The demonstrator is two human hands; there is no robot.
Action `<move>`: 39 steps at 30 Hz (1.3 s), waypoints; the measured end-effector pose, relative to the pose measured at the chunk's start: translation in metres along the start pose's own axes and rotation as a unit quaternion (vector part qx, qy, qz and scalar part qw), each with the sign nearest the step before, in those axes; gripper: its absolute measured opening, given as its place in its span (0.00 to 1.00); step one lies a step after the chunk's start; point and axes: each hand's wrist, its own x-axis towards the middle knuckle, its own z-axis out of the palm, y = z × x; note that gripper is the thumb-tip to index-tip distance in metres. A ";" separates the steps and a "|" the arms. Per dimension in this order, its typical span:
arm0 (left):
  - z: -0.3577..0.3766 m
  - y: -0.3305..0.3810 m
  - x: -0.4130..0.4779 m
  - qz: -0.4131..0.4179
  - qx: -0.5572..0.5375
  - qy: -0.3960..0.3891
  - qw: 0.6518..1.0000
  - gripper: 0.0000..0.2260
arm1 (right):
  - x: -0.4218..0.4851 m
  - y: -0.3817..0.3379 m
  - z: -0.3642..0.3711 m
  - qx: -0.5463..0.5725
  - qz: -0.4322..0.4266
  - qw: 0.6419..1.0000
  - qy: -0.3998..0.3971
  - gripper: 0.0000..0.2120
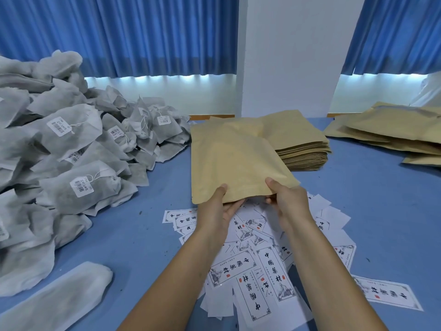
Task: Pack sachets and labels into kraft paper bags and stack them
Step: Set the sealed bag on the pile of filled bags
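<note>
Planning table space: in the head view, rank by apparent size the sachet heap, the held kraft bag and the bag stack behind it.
1. sachet heap
2. held kraft bag
3. bag stack; partly hidden and farther, so unsure.

Your blue table carries a heap of grey sachets on your left and loose printed labels scattered in front of you. Behind them sits a stack of flat kraft paper bags, and a looser pile of kraft bags lies far right.

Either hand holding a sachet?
No, the left hand and right hand both grip the kraft paper bag by its near edge.
</note>
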 end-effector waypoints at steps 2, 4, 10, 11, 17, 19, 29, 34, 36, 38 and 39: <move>-0.001 -0.001 0.002 -0.015 -0.019 -0.002 1.000 0.03 | 0.000 -0.001 0.000 -0.010 -0.010 1.000 0.004 0.05; -0.001 -0.002 0.005 -0.012 -0.020 -0.002 1.000 0.03 | -0.001 -0.001 0.000 -0.003 -0.010 1.000 -0.025 0.04; -0.001 -0.005 0.008 -0.002 -0.040 -0.017 0.999 0.06 | -0.008 0.001 0.007 0.029 0.044 0.995 -0.085 0.04; -0.002 -0.005 0.008 -0.004 -0.042 -0.021 0.999 0.06 | -0.008 0.001 0.006 0.039 0.050 0.994 -0.083 0.04; -0.002 -0.004 0.008 -0.008 -0.050 -0.025 0.998 0.07 | -0.008 0.002 0.006 0.036 0.041 0.994 -0.097 0.04; -0.002 -0.004 0.009 -0.009 -0.046 -0.027 0.999 0.07 | -0.010 0.004 0.007 0.014 0.034 0.994 -0.104 0.04; -0.003 -0.005 0.008 -0.004 0.003 -0.037 0.999 0.06 | -0.010 0.006 0.009 0.034 0.032 0.992 -0.113 0.05; -0.003 -0.007 0.007 -0.024 0.021 -0.037 0.999 0.07 | -0.008 0.007 0.009 0.011 0.020 0.994 -0.105 0.04; -0.002 -0.007 0.007 -0.034 0.025 -0.037 0.998 0.08 | -0.007 0.007 0.008 0.008 0.021 0.996 -0.089 0.05; -0.002 -0.007 0.007 -0.035 0.028 -0.036 0.998 0.07 | -0.007 0.007 0.008 0.007 0.021 0.995 -0.093 0.04; -0.002 -0.007 0.007 -0.031 0.032 -0.036 0.998 0.07 | -0.008 0.006 0.008 0.007 0.021 0.995 -0.101 0.03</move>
